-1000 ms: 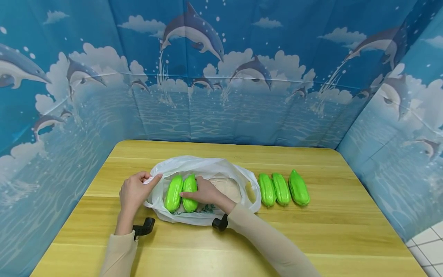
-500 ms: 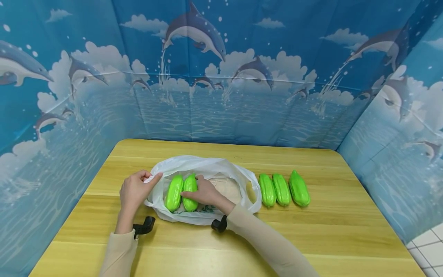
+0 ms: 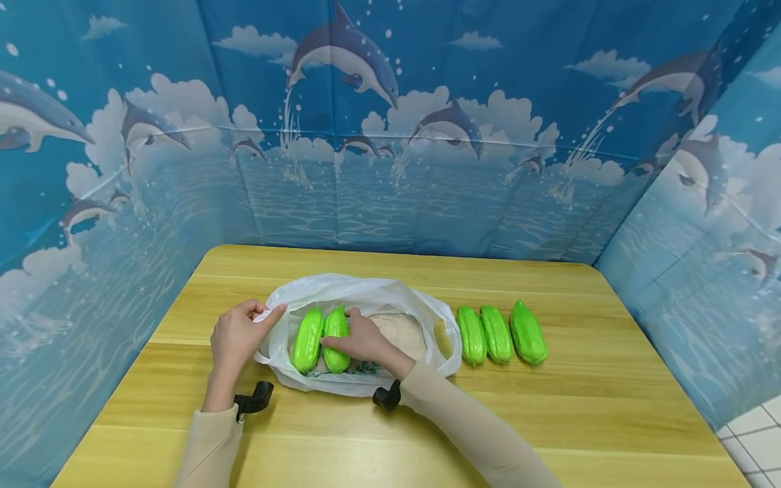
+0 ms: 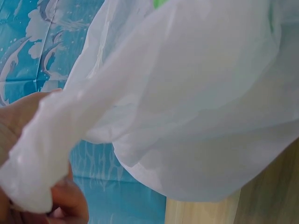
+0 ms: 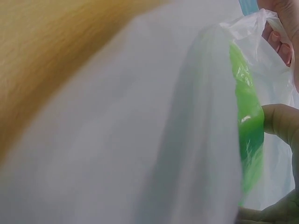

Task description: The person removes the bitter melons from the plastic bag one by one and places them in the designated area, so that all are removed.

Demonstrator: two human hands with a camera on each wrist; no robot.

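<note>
A white plastic bag (image 3: 360,288) lies open on the table, holding two shiny bright green gourd-like fruits. At its left end my left hand (image 3: 239,333) pinches the rim; in the left wrist view the bunched plastic (image 4: 42,154) hides part of the fingers. Inside the bag, my right hand (image 3: 366,337) grips the right green gourd (image 3: 337,332), thumb on its near left side and fingers along its far right. The left green gourd (image 3: 308,342) lies right beside it. The right wrist view shows a thumb (image 5: 278,120) against green skin, with plastic covering much of the rest.
Three more green gourds (image 3: 495,333) lie in a row on the wooden table (image 3: 610,407), right of the bag's handle loop (image 3: 448,332). A beige item (image 3: 399,329) shows in the bag's right part. A dolphin-print curtain (image 3: 390,190) stands behind the table.
The view has shifted very slightly. Both hands, the bag and the gourds otherwise keep their places.
</note>
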